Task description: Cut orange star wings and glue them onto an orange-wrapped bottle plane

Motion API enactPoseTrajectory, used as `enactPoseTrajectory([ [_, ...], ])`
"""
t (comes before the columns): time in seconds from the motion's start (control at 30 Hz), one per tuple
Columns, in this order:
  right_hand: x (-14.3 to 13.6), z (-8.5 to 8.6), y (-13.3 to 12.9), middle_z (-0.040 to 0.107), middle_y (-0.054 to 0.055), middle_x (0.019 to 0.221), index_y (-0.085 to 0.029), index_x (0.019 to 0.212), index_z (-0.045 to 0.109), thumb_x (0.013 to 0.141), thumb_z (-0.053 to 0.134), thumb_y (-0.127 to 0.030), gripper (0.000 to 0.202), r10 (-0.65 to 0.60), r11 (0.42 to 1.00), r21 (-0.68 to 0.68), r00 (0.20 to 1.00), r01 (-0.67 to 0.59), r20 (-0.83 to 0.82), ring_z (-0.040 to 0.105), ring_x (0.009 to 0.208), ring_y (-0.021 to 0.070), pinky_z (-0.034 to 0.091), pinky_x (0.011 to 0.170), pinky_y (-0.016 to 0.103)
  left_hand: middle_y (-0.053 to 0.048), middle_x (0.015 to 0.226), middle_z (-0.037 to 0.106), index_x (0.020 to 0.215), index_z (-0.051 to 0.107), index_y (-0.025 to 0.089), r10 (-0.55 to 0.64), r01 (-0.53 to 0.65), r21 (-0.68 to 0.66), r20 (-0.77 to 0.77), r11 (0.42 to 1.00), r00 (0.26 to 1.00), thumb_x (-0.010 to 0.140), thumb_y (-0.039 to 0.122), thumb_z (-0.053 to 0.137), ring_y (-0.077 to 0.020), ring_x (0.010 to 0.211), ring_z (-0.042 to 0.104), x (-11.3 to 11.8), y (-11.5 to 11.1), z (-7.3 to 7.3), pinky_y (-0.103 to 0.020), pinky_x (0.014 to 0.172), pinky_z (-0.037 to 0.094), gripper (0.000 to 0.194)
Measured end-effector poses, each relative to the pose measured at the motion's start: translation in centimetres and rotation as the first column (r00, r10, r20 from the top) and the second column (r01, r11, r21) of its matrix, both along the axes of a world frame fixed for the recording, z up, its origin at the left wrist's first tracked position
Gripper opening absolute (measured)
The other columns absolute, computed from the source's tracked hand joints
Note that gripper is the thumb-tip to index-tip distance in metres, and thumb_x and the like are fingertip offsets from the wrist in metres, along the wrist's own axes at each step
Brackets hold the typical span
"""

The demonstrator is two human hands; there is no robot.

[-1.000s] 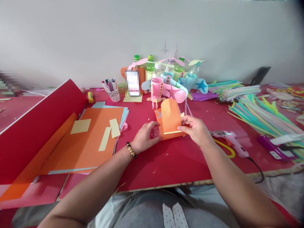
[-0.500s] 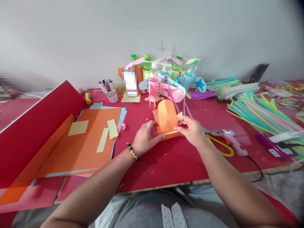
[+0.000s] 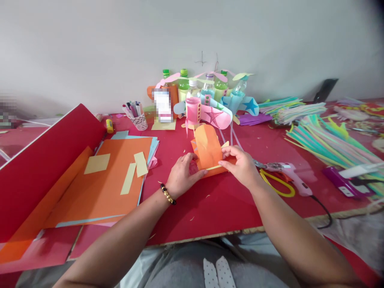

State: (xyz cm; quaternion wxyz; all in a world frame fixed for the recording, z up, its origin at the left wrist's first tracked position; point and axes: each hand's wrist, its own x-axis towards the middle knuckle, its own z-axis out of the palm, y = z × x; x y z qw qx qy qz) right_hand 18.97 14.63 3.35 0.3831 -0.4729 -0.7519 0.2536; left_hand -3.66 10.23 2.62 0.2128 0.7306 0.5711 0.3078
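Note:
An orange paper piece (image 3: 207,146) with a rounded top stands tilted in the middle of the red table, with a thin pale yellow strip along its lower edge. My left hand (image 3: 184,174) grips its lower left side, the thumb near the strip's left end. Thumb and fingers of my right hand (image 3: 239,163) pinch its lower right edge. More orange paper lies beneath the strip. Part of a clear bottle shows beside my left fingers. Just behind stands a pink paper-wrapped bottle (image 3: 193,110) with a pink wing.
Orange and blue sheets (image 3: 102,200) with yellow pieces lie at left, beside a pen cup (image 3: 139,121). Decorated bottles and a phone (image 3: 163,106) stand at the back. At right are a pink glue gun (image 3: 297,180), yellow-handled scissors (image 3: 279,188) and pipe cleaners (image 3: 324,140).
The orange piece's rounded top has tilted slightly to the left. Both hands keep nearly the same grip, and the view has shifted a little.

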Motion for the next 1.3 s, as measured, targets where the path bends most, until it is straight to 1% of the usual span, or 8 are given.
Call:
enactPoseTrajectory([
  [0.07,0.4,0.3,0.0,0.062,0.003,0.09,-0.023,0.101,0.064,0.076,0.07,-0.022,0.025,-0.004,1.0,0.001,1.0,0.004,-0.023,0.062,0.085,0.0199,0.048,0.086,0.037,-0.006,0.107,0.063,0.105,0.052,0.022,0.001,-0.001,0.001,-0.001,1.0,1.0,0.081,0.053,0.064,-0.0253,0.101,0.06,0.0,0.0,0.0,-0.038,0.083,0.048,0.041],
  [0.13,0.8,0.5,0.0,0.063,0.004,0.093,-0.023,0.097,0.066,0.078,0.068,-0.022,0.02,0.003,1.0,0.026,0.999,-0.002,-0.038,0.062,0.091,0.0214,0.048,0.089,0.038,-0.006,0.106,0.063,0.105,0.051,0.022,0.004,-0.004,0.003,-0.003,1.0,1.0,0.082,0.054,0.063,-0.0253,0.101,0.06,0.0,0.0,-0.1,-0.038,0.083,0.048,0.041],
  [0.23,1.4,0.7,0.0,0.066,0.006,0.098,-0.023,0.088,0.068,0.079,0.068,-0.024,0.009,0.058,0.996,0.064,0.998,-0.058,0.002,0.058,0.102,0.0241,0.045,0.094,0.041,-0.006,0.107,0.063,0.105,0.05,0.022,0.007,-0.007,0.009,-0.005,1.0,1.0,0.082,0.054,0.063,-0.025,0.101,0.06,0.0,0.0,-0.3,-0.038,0.084,0.048,0.042],
  [0.3,1.5,0.7,0.0,0.067,0.006,0.102,-0.024,0.084,0.068,0.079,0.069,-0.024,0.005,0.093,0.993,0.065,0.995,-0.095,0.032,0.056,0.106,0.025,0.043,0.096,0.043,-0.006,0.108,0.063,0.106,0.05,0.022,0.009,-0.009,0.015,-0.007,1.0,1.0,0.082,0.054,0.063,-0.0249,0.101,0.06,0.0,0.0,-0.4,-0.039,0.086,0.048,0.043],
  [0.37,1.4,0.5,0.0,0.067,0.006,0.105,-0.024,0.08,0.067,0.078,0.07,-0.024,0.003,0.095,0.994,0.057,0.994,-0.098,0.046,0.056,0.107,0.0255,0.043,0.096,0.044,-0.006,0.109,0.062,0.107,0.05,0.022,0.01,-0.01,0.02,-0.01,1.0,1.0,0.082,0.054,0.063,-0.025,0.103,0.059,0.1,0.0,-0.4,-0.04,0.088,0.048,0.043],
  [0.53,1.0,0.2,0.0,0.067,0.005,0.105,-0.024,0.073,0.065,0.077,0.07,-0.024,0.006,0.058,0.996,0.06,0.996,-0.062,0.066,0.055,0.108,0.0259,0.043,0.096,0.045,-0.007,0.109,0.063,0.108,0.05,0.022,0.011,-0.01,0.024,-0.02,1.0,1.0,0.082,0.054,0.063,-0.0254,0.104,0.06,0.1,-0.1,-0.3,-0.041,0.089,0.048,0.044],
  [0.77,0.6,0.4,-0.1,0.067,0.005,0.101,-0.024,0.068,0.062,0.075,0.069,-0.024,0.01,0.027,0.998,0.06,0.995,-0.032,0.095,0.055,0.105,0.0273,0.043,0.093,0.046,-0.006,0.108,0.063,0.107,0.05,0.022,0.007,-0.007,0.011,-0.012,1.0,1.0,0.082,0.052,0.064,-0.0251,0.102,0.059,0.2,-0.1,-0.2,-0.04,0.087,0.048,0.041],
  [1.3,0.5,0.3,0.0,0.064,0.007,0.1,-0.022,0.069,0.058,0.074,0.068,-0.019,0.012,0.057,0.994,0.086,0.99,-0.068,0.129,0.052,0.103,0.0273,0.042,0.092,0.046,-0.005,0.104,0.063,0.104,0.051,0.023,0.033,-0.033,0.025,-0.004,0.999,0.999,0.081,0.047,0.065,-0.0246,0.097,0.059,0.6,-0.3,0.0,-0.038,0.083,0.048,0.036],
])
